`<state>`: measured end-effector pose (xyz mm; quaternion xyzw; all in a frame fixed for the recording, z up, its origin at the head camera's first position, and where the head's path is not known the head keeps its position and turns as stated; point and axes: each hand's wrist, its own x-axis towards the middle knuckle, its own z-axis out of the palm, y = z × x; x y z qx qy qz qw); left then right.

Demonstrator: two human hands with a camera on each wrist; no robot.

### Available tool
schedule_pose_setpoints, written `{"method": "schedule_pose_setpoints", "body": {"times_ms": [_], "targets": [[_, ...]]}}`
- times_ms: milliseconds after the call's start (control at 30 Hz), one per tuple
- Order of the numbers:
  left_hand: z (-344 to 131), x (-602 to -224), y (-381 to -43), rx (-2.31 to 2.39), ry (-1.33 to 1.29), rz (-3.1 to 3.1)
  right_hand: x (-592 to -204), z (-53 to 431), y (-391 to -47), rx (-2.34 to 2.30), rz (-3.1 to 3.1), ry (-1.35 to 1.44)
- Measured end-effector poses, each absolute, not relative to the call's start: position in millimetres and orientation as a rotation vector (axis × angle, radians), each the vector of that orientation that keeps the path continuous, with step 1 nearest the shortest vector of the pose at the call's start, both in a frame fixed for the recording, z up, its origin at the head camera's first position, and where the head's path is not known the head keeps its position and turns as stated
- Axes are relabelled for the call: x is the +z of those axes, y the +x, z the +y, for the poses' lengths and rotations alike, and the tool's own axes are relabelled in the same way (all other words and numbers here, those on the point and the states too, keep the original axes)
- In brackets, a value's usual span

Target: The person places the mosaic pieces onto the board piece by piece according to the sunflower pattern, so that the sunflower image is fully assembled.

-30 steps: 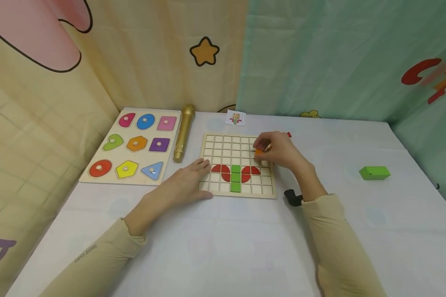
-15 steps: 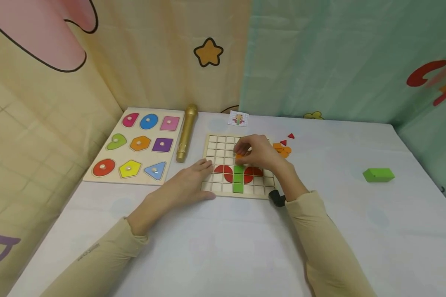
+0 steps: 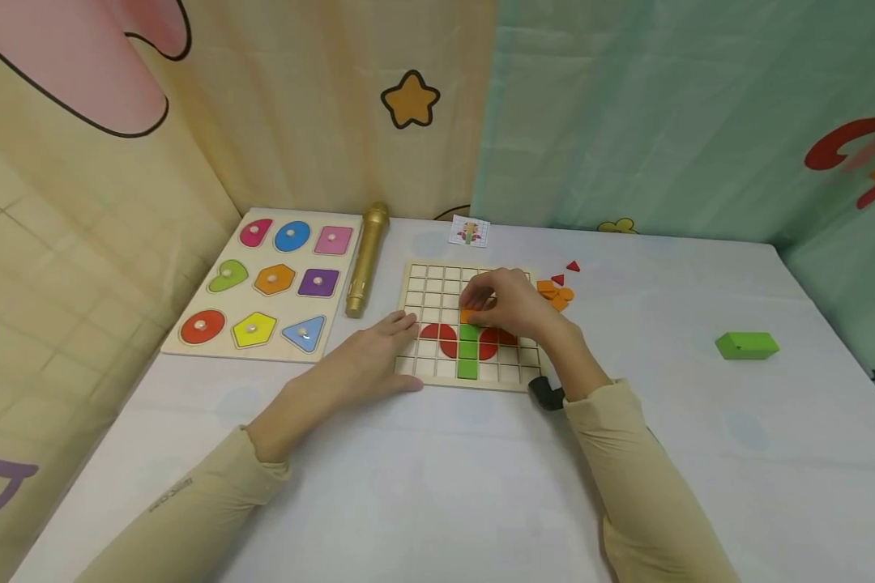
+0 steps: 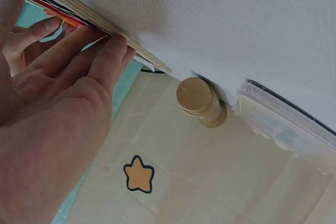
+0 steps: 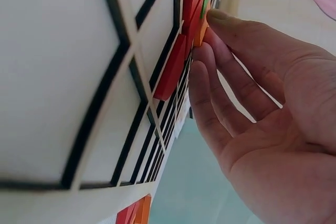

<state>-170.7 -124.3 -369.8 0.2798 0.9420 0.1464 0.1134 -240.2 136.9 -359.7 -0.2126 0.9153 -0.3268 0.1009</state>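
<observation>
In the head view a wooden grid board [image 3: 428,367] lies flat on the table. Three green squares [image 3: 467,350] form a column on it, flanked by red rounded pieces [image 3: 439,338]. My right hand [image 3: 514,304] pinches an orange square [image 3: 468,316] at the cell just above the green column. The right wrist view shows thumb and fingertips on the orange square [image 5: 201,31], right at the grid. My left hand [image 3: 364,356] rests with extended fingers on the board's left edge; in the left wrist view its fingers lie along the board's side [image 4: 94,17].
Loose orange pieces [image 3: 557,296] and small red triangles [image 3: 572,265] lie right of the board. A pattern card [image 3: 470,231] is behind it. Left are a gold microphone [image 3: 367,259] and a shape puzzle [image 3: 239,293]. A black pipe-shaped piece [image 3: 545,393] and green block [image 3: 747,346] stand right.
My right hand has moved left across the board with the orange square and lowered it to the cell above the green column. My left hand stays on the board's edge.
</observation>
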Motion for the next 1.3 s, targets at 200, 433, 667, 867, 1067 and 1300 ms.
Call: {"method": "schedule_pose_setpoints", "body": {"times_ms": [200,433,667,867,1067,1300], "targets": [[-124,-369,-171,0.421,0.816,2.758,-355,149,-241,-0.981,2.743,-0.614],[-124,-368,-171,0.411,0.818,2.756,-344,187,-244,-1.056,2.843,-0.488],[-124,-368,-171,0.402,0.813,2.755,-343,228,-243,-1.078,2.943,-0.275],[-125,-369,-171,0.414,0.822,2.754,-353,245,-242,-1.078,2.986,-0.19],[-126,-370,-171,0.417,0.821,2.755,-364,243,-248,-1.069,2.948,-0.165],[-126,-371,-171,0.418,0.842,2.767,-368,239,-249,-1.034,2.943,-0.104]]}}
